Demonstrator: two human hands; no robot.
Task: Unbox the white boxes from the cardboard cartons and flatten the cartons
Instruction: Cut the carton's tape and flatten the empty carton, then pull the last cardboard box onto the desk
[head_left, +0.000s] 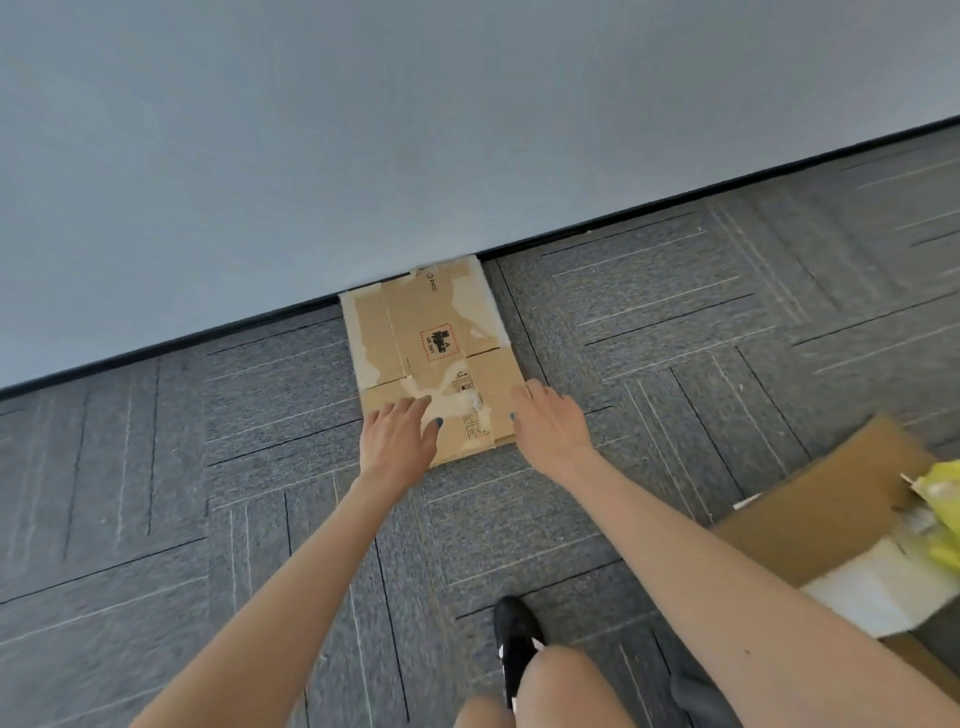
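Observation:
A flattened brown cardboard carton (431, 343) lies on the grey carpet with its far end against the wall. It shows torn tape patches and a red dashed label. My left hand (400, 431) rests flat on its near left corner with the fingers spread. At the carton's near right edge, my right hand (548, 418) lies with straight fingers. An open cardboard carton (826, 499) sits at the right edge of the view, with something white (878, 587) inside it.
A pale wall (363, 130) with a dark skirting strip runs diagonally behind the flat carton. Yellow plastic (943, 514) lies in the open carton at the right. My knee and a black shoe (514, 644) are at the bottom centre on the carpet tiles.

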